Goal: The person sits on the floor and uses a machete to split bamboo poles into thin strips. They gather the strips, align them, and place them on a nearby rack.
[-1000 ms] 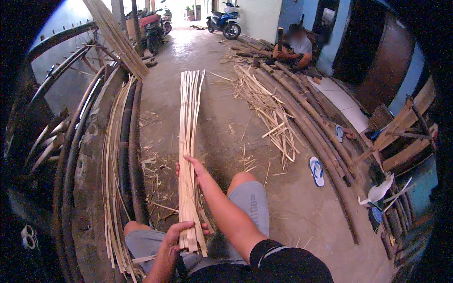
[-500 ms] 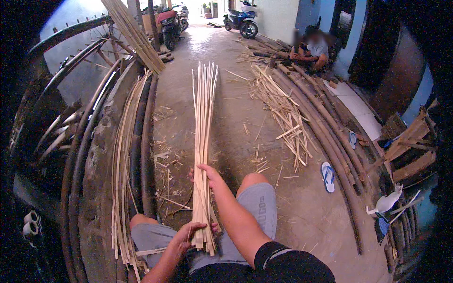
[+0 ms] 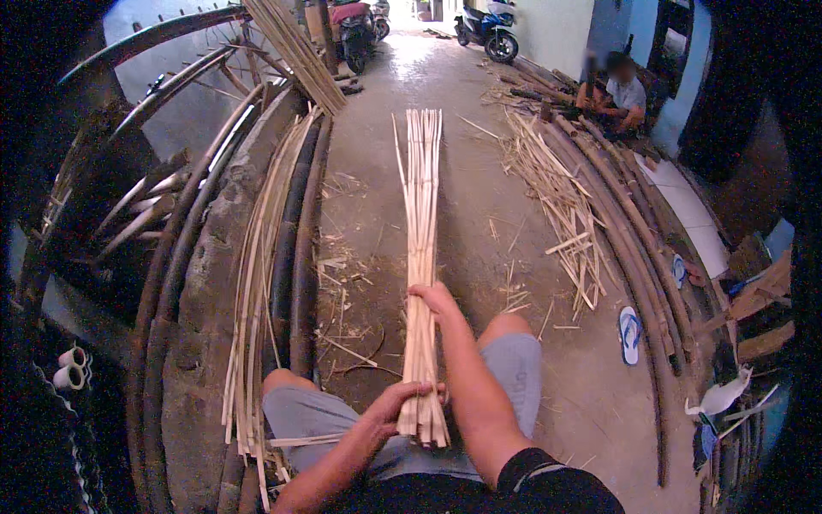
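1. Head view: a bundle of bamboo strips (image 3: 420,257) is seen running from lower centre up toward the upper centre of the frame, its long axis pointing straight away from the body.
2. The near end is gripped by the left hand (image 3: 402,401), closed around it between the knees.
3. Farther up, the bundle is clasped by the right hand (image 3: 435,300).
4. The far end rests on the concrete floor (image 3: 479,188).
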A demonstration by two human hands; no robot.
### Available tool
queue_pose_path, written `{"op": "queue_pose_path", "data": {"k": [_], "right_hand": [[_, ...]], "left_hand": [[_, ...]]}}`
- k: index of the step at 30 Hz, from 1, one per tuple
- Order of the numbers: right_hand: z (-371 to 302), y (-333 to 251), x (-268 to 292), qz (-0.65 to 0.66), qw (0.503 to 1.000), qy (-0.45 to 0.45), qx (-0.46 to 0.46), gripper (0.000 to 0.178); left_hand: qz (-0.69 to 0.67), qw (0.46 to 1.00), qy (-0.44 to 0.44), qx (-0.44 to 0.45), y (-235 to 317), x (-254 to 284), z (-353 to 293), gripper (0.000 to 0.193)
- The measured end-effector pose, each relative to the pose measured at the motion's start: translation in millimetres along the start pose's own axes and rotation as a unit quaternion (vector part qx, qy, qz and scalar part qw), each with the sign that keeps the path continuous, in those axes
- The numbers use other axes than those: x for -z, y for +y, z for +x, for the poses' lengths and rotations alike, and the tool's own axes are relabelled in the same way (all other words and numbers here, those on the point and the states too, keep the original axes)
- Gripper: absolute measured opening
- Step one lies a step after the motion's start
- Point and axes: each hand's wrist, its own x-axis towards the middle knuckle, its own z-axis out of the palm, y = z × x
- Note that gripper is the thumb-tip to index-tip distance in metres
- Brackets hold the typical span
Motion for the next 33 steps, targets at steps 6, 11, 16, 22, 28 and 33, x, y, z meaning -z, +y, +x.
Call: {"op": "queue_pose_path", "data": {"k": [6, 11, 16, 22, 28, 33], "right_hand": [[-4.9, 7.0, 16.4, -0.271, 0.934, 0.210, 0.095, 0.078], [-11.9, 28.1, 36.8, -0.517, 0.846, 0.122, 0.044, 0.070], [-32.3, 4.9, 18.6, -0.680, 0.704, 0.161, 0.128, 0.037], [-64.2, -54.2, -2.5, -0.537, 0.811, 0.229, 0.042, 0.038], [-69.4, -48.4, -10.5, -0.579, 0.793, 0.188, 0.019, 0.043], [-56.2, -25.5, -4.6, -0.599, 0.785, 0.153, 0.029, 0.044]], "left_hand": [[-0.180, 0.978, -0.102, -0.036, -22.6, 7.8, 36.4, 0.048], [-0.101, 0.993, 0.062, 0.029, -36.4, 40.2, 74.0, 0.031], [-0.147, 0.987, -0.015, 0.068, -39.2, 38.2, 72.4, 0.035], [-0.125, 0.988, -0.005, 0.085, -37.6, 40.2, 78.6, 0.037], [-0.126, 0.991, 0.009, 0.045, -41.8, 37.8, 80.2, 0.051], [-0.183, 0.983, -0.027, 0.021, -35.7, 24.4, 72.0, 0.068]]}}
